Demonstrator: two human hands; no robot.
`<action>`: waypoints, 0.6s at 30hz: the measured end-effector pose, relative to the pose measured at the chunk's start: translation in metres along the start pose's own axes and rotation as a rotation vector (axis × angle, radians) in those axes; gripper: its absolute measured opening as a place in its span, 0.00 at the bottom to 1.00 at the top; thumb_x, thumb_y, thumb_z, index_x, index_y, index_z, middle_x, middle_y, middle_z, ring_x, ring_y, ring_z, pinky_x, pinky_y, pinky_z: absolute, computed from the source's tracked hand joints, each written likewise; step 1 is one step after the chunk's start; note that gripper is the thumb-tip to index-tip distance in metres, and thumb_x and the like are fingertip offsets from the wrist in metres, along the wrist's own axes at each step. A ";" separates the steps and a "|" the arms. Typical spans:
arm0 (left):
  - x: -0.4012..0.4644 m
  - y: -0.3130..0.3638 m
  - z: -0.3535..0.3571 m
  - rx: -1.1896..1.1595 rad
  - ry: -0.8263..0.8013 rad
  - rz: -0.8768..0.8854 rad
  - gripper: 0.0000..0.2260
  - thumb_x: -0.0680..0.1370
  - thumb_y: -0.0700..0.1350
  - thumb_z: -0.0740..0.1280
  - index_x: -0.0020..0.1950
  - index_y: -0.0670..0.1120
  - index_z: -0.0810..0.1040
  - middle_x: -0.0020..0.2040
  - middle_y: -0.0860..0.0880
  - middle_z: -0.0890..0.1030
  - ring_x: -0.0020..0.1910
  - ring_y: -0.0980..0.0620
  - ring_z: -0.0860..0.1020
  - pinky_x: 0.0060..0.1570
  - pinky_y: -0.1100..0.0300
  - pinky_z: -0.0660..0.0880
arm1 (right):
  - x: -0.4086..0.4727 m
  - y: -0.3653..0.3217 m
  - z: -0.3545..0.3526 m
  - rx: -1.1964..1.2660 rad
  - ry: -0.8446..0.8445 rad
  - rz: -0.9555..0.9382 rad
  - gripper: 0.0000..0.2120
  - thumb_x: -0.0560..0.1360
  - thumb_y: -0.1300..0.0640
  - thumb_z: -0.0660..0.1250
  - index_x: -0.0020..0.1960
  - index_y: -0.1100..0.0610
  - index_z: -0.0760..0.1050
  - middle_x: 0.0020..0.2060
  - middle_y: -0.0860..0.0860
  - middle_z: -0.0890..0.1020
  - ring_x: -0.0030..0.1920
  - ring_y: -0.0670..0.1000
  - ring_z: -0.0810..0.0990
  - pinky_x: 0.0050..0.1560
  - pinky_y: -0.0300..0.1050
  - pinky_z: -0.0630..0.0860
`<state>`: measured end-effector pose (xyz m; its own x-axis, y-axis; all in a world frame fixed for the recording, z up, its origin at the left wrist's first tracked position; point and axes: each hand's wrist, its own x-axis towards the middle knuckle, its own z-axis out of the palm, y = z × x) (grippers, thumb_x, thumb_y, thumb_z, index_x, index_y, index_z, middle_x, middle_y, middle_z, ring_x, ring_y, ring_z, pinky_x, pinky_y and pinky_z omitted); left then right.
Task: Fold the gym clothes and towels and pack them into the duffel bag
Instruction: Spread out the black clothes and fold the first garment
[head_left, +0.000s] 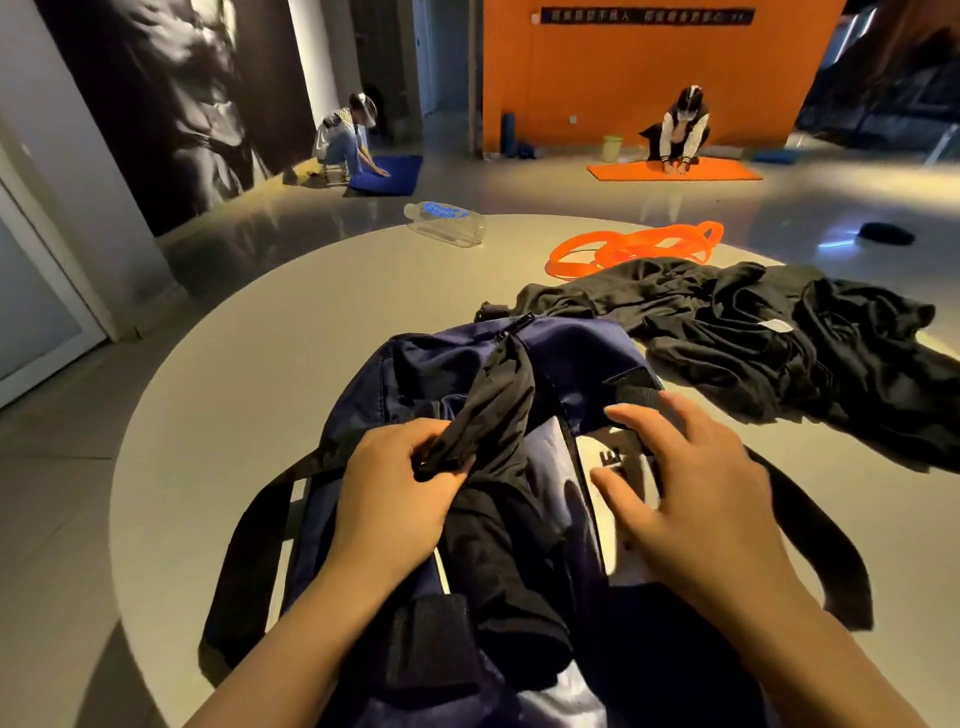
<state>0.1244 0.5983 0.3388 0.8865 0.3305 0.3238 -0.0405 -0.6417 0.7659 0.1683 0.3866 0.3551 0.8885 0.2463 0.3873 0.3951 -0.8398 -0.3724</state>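
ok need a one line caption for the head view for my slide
Left hand grips a black garment in the open navy duffel bag; right hand rests on its side.

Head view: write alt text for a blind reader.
A person's left hand grips a black garment at the open navy duffel bag while the right hand rests on it; more black clothes lie crumpled on the round table.

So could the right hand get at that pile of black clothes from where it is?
Probably yes. The right hand rests open on the duffel bag, holding nothing, and the black clothes lie just beyond it on the table with nothing between.
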 end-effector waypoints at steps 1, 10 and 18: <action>0.000 -0.002 0.001 0.044 0.033 0.003 0.10 0.71 0.40 0.73 0.47 0.55 0.82 0.42 0.57 0.82 0.47 0.55 0.79 0.50 0.53 0.76 | 0.002 0.007 0.002 -0.159 -0.036 0.048 0.29 0.70 0.42 0.70 0.70 0.41 0.67 0.67 0.52 0.69 0.65 0.56 0.70 0.59 0.57 0.72; 0.014 0.041 0.014 0.328 0.087 0.372 0.12 0.68 0.40 0.71 0.49 0.53 0.80 0.35 0.54 0.81 0.35 0.53 0.77 0.57 0.55 0.71 | 0.038 0.020 0.015 0.248 -0.481 0.159 0.42 0.64 0.63 0.75 0.72 0.42 0.62 0.63 0.53 0.69 0.57 0.54 0.74 0.56 0.47 0.75; 0.009 0.036 0.069 0.061 -0.483 0.258 0.27 0.77 0.62 0.49 0.75 0.55 0.62 0.74 0.58 0.63 0.72 0.63 0.57 0.73 0.62 0.53 | 0.054 0.057 -0.045 0.374 -0.339 0.219 0.36 0.63 0.66 0.72 0.67 0.45 0.72 0.64 0.46 0.75 0.63 0.47 0.73 0.57 0.38 0.71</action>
<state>0.1625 0.5299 0.3310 0.9626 -0.1891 0.1940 -0.2706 -0.7036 0.6570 0.2282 0.3299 0.3931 0.9603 0.2788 -0.0038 0.1933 -0.6752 -0.7119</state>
